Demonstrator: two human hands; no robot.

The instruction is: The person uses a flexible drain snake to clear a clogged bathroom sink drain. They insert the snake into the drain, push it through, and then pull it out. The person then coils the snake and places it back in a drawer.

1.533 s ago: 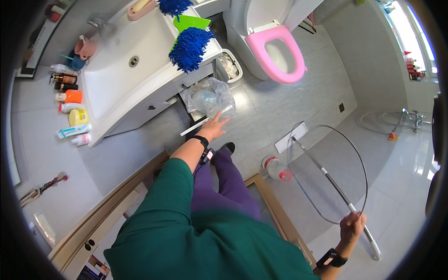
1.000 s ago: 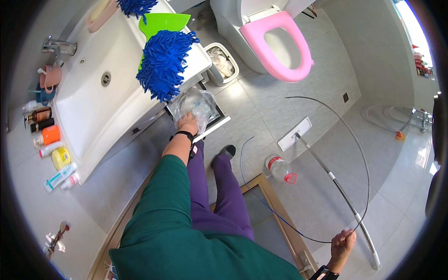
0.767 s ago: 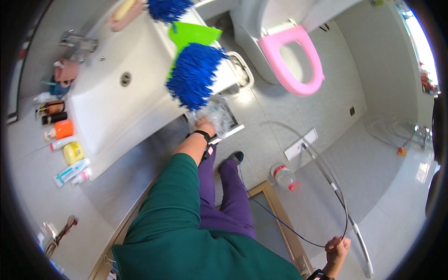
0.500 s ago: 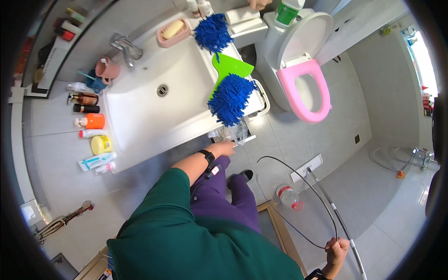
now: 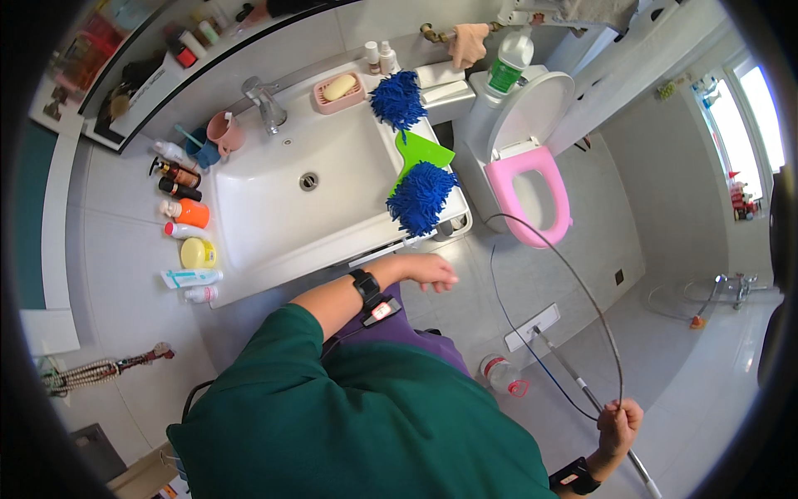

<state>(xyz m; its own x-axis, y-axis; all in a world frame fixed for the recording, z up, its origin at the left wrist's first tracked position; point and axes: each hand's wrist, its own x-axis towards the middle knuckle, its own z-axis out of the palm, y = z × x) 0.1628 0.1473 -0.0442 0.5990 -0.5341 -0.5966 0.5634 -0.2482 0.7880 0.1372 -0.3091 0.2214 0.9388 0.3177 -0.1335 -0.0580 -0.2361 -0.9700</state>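
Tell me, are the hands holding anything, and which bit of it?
The right hand grips a thin bendy cable partway along, between its ends. Nothing shows in the left hand.

labels [image 5: 504,75] seem too small to read

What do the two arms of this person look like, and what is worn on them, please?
The left arm has a dark green sleeve ending near the elbow, a black wrist strap, and a small unit with a pale, reddish face. The right wrist wears a black band; its sleeve end is hidden. Left grip and right grip are gloveless.
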